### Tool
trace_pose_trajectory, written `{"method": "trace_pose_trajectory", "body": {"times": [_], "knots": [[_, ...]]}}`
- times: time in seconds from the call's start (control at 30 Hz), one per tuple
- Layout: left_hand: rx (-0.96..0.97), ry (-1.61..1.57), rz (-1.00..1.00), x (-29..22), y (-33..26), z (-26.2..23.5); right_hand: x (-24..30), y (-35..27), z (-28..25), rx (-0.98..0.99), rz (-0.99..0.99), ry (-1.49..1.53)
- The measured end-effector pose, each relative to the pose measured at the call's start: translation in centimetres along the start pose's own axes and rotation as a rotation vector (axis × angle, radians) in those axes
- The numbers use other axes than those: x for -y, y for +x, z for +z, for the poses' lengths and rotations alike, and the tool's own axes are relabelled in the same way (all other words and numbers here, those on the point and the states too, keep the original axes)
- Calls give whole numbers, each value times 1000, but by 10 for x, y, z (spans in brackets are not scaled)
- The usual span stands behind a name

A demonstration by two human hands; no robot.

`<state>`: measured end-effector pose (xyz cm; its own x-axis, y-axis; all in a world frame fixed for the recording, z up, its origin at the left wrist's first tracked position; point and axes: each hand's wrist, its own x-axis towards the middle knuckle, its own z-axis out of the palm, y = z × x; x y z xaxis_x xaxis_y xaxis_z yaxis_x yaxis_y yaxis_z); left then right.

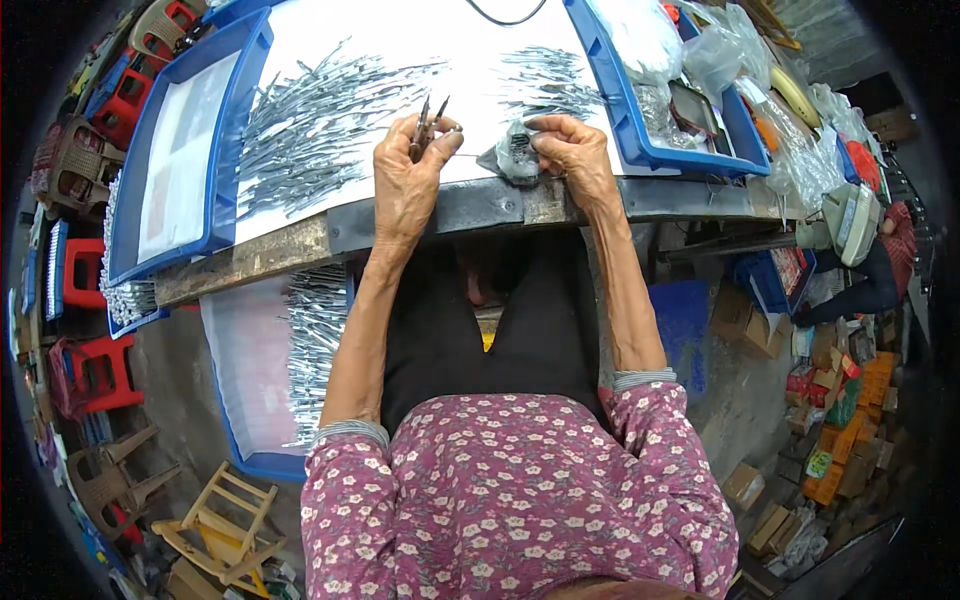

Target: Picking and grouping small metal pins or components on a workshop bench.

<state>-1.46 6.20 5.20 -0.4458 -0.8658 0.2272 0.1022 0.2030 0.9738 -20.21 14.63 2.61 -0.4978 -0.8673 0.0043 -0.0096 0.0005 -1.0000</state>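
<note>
My left hand (410, 165) is closed on a few slim, dark brown pointed pieces (424, 128), their tips upward above the table's near edge. Just right of it, a small clear plastic bag (517, 152) of tiny dark parts lies at that edge. The fingers of my right hand (575, 155) are pinched together at the bag's right side; what they grip, if anything, is too small to tell. Beyond my left hand spreads a wide pile of thin silvery-grey, pen-like sticks (310, 130). A smaller pile of similar sticks (548, 80) lies behind the bag.
White sheeting (455, 35) covers the tabletop. A blue tray (225, 150) stands at the left; another blue tray (660, 160) at the right holds plastic bags. Below the table sits a tray of sticks (265, 465). Red stools (105, 375) stand left; a person (885, 265) is far right.
</note>
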Motion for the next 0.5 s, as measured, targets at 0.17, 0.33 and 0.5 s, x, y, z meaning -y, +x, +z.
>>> {"method": "trace_pose_trajectory", "body": {"times": [0.17,0.33,0.5], "knots": [[13,91,45,20,0,-3,3,-3,0,-2,28,50],[-6,168,39,25,0,-7,10,-5,6,100,49,151],[-14,91,24,21,0,-9,21,-9,20,165,18,199]]}}
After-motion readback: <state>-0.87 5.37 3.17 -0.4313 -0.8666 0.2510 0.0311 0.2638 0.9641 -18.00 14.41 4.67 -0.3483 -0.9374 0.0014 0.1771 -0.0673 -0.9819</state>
